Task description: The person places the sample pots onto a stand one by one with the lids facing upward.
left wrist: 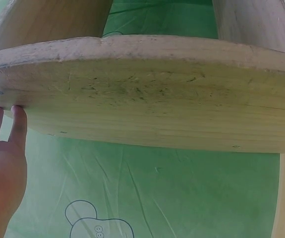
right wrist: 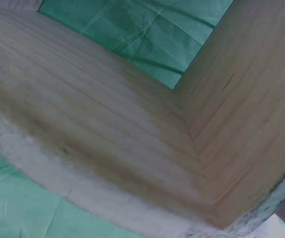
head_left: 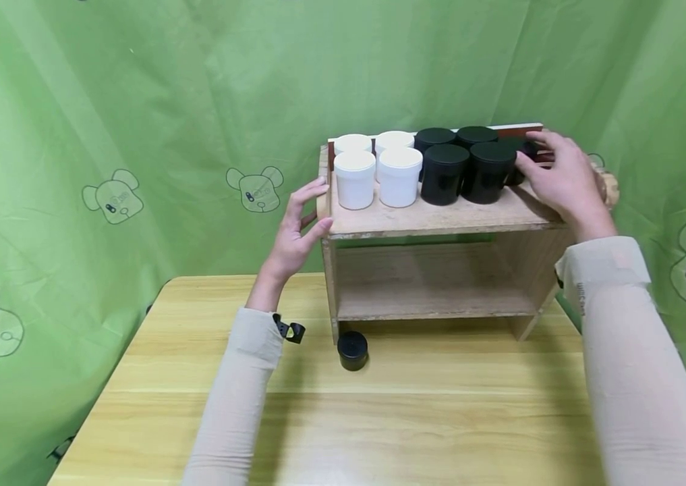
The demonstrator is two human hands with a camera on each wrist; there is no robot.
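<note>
My left hand [head_left: 297, 233] touches the left side panel of a wooden shelf [head_left: 415, 221], its thumb by the front edge. Straight fingers meet that panel in the left wrist view. Over the right end of the top board, my right hand [head_left: 563, 172] pinches a black jar [head_left: 514, 144], partly hidden behind another black jar [head_left: 490, 172]. More black jars [head_left: 443, 175] and several white jars [head_left: 355, 181] stand upright in two rows to its left. In the right wrist view the hand is mostly out of sight, below the shelf's boards [right wrist: 107, 119].
A small black jar [head_left: 353, 351] stands on the wood-grain table [head_left: 440, 418], near the shelf's front left leg. The shelf has a lower board [head_left: 434, 283]. Behind everything hangs a green curtain [head_left: 258, 81] with printed bear heads.
</note>
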